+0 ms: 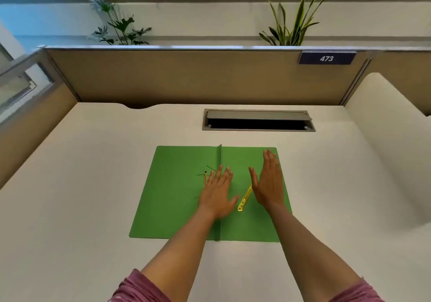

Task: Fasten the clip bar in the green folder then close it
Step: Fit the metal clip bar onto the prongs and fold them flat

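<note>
The green folder (177, 196) lies open and flat on the desk, its spine fold running away from me down the middle. A loose yellow clip bar (244, 199) rests on the right leaf, slanted. A second yellow strip with thin dark prongs (205, 177) sits on the left leaf beside the fold. My left hand (218, 192) lies flat, palm down, over the fold, its fingers spread, partly covering that strip. My right hand (268, 182) hovers open over the right leaf, fingers straight, just right of the loose clip bar. Neither hand holds anything.
A grey cable hatch (258, 120) is set into the desk beyond the folder. Beige partition walls (186, 78) enclose the desk at the back and sides, with a "473" sign (326, 58). Potted plants (119, 24) stand behind the partition.
</note>
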